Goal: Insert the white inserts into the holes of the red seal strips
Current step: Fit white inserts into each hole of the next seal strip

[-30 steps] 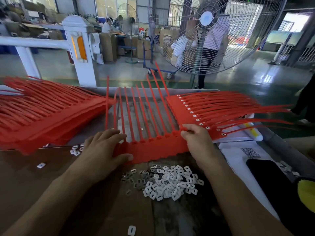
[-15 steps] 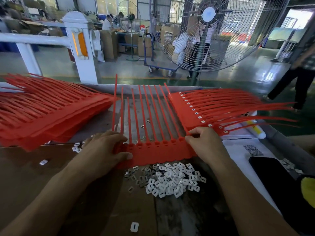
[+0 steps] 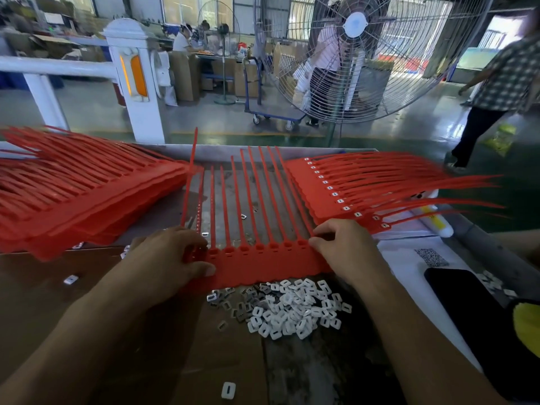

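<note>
A red seal strip sheet [image 3: 263,263] lies flat in front of me, its tails pointing away and a row of empty holes along its band. My left hand [image 3: 169,258] grips the sheet's left end, thumb on top of the band. My right hand [image 3: 342,247] holds the right end with curled fingers. A heap of white inserts [image 3: 292,308] lies just below the sheet. A finished stack [image 3: 336,194] with white inserts in its holes sits at the right. A tall stack of bare red sheets [image 3: 81,194] lies at the left.
Loose inserts are scattered about: one [image 3: 228,390] near me and one [image 3: 71,279] at the left. A black phone [image 3: 467,299] and white paper [image 3: 409,264] lie at the right. Beyond the table edge [image 3: 228,149] stand a big fan [image 3: 356,54] and a walking person [image 3: 496,92].
Both hands have pulled the sheet toward me and squared it, so its tails now point straight away; it lies flat just above the insert heap.
</note>
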### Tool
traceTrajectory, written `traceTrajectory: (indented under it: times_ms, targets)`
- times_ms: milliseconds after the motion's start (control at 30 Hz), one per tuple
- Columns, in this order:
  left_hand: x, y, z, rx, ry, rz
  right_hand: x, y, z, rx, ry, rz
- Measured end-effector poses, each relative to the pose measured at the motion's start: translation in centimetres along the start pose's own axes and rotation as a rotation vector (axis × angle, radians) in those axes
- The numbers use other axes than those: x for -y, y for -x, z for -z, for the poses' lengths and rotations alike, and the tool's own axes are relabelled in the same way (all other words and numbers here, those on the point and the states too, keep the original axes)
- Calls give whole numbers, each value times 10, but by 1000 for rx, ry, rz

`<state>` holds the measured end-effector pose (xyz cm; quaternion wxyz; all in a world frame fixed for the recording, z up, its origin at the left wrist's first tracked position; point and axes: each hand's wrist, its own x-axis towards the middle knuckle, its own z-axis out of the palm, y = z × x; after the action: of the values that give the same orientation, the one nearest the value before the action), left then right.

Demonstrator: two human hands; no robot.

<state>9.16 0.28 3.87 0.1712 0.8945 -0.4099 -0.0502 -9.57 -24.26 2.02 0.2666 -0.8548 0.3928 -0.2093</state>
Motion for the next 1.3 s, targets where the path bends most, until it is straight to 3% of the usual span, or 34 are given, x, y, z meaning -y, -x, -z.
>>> traceTrajectory:
  times_ms: [167,267,467,600,967,1167,1300]
  targets:
    - [2,-1,2,2,30,25,7,3,1,-21,72,68]
    - [2,0,1,-14,31,14,18,9,4,-53,52,230]
    - [-1,0,-2,-16,47,-24,50,34,-5,414,-61,583]
    - [-4,1,-4,-26,29,-52,57,38,-11,544,83,667]
    - [-6,4,-2,-26,-32,-52,56,41,-16,509,79,700]
    - [-7,5,-1,-40,-18,-61,51,38,-17,518,-98,585]
    - [-12,6,0,-186,110,-152,48,34,-20,363,-345,421]
